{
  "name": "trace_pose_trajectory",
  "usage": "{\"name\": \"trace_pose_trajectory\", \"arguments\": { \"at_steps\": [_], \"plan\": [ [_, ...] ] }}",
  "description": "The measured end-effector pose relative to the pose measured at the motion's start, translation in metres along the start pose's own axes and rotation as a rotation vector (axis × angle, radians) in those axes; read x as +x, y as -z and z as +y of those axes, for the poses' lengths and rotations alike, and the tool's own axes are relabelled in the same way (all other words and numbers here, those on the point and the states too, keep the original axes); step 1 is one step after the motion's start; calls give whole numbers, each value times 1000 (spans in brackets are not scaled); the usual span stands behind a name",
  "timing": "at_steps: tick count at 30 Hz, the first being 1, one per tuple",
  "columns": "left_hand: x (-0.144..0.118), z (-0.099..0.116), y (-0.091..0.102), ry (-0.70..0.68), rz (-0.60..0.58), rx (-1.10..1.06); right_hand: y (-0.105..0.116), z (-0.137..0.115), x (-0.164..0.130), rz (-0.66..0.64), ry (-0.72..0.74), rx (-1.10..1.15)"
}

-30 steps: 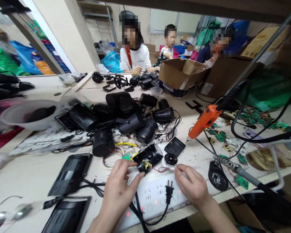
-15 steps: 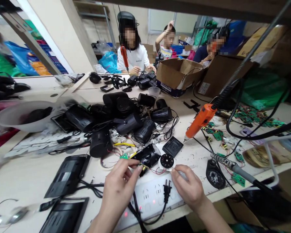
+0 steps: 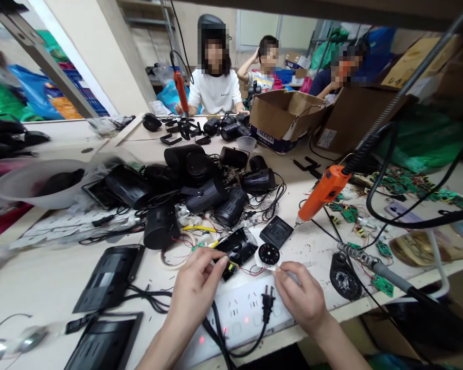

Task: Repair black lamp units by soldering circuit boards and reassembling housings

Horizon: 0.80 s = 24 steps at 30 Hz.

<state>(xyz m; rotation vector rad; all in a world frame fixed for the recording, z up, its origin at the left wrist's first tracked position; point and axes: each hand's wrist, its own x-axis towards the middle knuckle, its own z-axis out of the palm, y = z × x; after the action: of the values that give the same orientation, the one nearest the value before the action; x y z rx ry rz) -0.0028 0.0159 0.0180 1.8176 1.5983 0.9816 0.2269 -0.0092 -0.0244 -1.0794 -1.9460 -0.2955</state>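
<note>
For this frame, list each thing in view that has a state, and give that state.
left hand: pinching a small circuit part beside the black housing
right hand: fingertips on the round black disc's white base
black housing: open, wires out
power strip: red lights lit, one plug in
orange screwdriver: hanging, unheld
cardboard box: open

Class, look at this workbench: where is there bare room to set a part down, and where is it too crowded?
Bare bench shows left of the flat black panel, and a strip lies between the black square plate and the round black base. Crowded: the heap of black housings, the wires before the left hand and right hand, and the green circuit boards.
</note>
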Motion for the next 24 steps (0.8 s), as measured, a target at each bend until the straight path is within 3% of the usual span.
{"name": "trace_pose_trajectory", "arguments": {
  "at_steps": [10, 20, 24],
  "plan": [
    [-8, -3, 5, 66, 22, 88, 5, -2, 6, 50, -76, 18],
    [-5, -2, 2, 66, -79, 19, 10, -11, 3, 53, 3, 80],
    [-10, -2, -1, 90, -48, 44, 14, -16, -4, 25, 14, 130]
  ]
}}
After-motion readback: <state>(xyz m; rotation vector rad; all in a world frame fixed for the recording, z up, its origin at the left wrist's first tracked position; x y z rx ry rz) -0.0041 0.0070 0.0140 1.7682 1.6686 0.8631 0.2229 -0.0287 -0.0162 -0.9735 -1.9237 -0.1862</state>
